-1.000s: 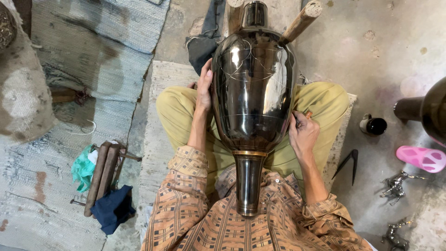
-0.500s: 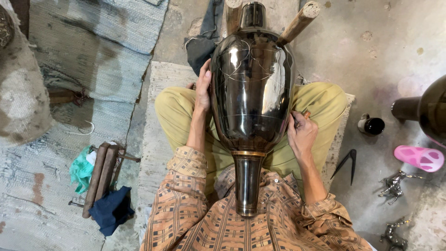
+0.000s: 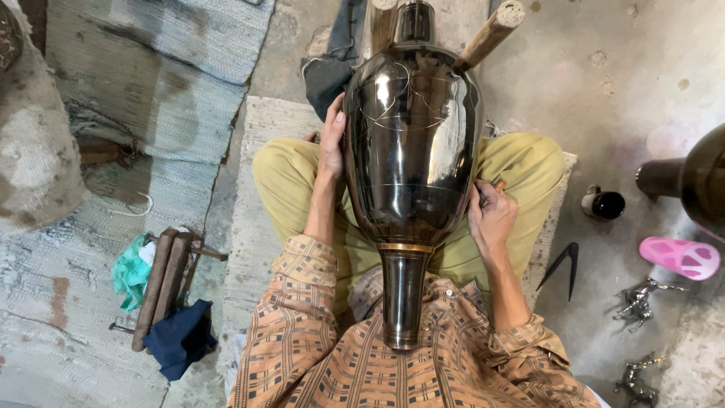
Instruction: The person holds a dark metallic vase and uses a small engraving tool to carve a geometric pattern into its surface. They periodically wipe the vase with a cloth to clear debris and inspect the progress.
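A large dark polished metal vase (image 3: 411,151) lies across my lap, its neck pointing at my chest and its base resting on a wooden stick (image 3: 491,34). Thin scratched lines show on its upper body. My left hand (image 3: 331,140) lies flat against the vase's left side. My right hand (image 3: 491,215) is by the vase's right side, closed on a small pointed tool (image 3: 495,186) whose tip touches the metal.
I sit cross-legged on a pale mat (image 3: 257,189). Wooden tools (image 3: 162,283), a green cloth (image 3: 130,268) and a dark cloth (image 3: 177,340) lie at left. At right are a small dark cup (image 3: 604,202), black dividers (image 3: 563,266), a pink sandal (image 3: 680,257), metal figurines (image 3: 640,296) and another dark vase (image 3: 691,181).
The view has shifted slightly; both hands stay on the vase's sides, with the right hand's tool still at the metal.
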